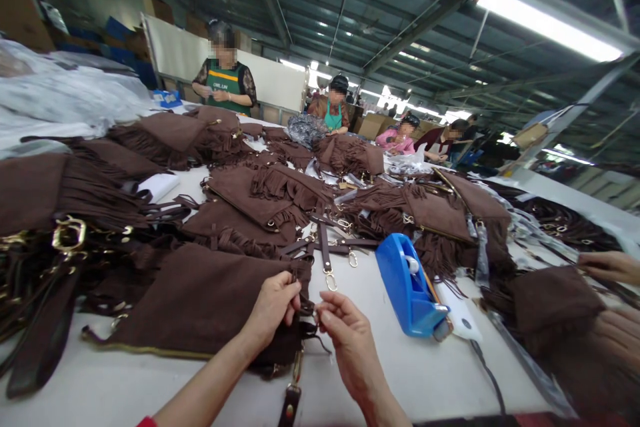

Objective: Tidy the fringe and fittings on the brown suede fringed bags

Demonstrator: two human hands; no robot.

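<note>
A dark brown fringed bag [200, 300] lies flat on the table in front of me, its brass zipper along the near edge. My left hand [273, 307] rests at the bag's right end, fingers closed on its fringe. Just right of it, my right hand [350, 333] has thumb and fingers pinched together beside the bag's edge. Whatever is between those fingertips is too small to make out. Below the hands hangs a dark leather strap [290, 403] with a gold clasp. Loose straps with gold rings [325, 250] lie just beyond my hands.
A blue tape dispenser [407, 287] stands to the right, beside a white device [460, 313] with a cable. Brown bags [270, 193] are heaped across the table. Another person's hands [617, 300] handle a bag at far right. Several people work behind the table.
</note>
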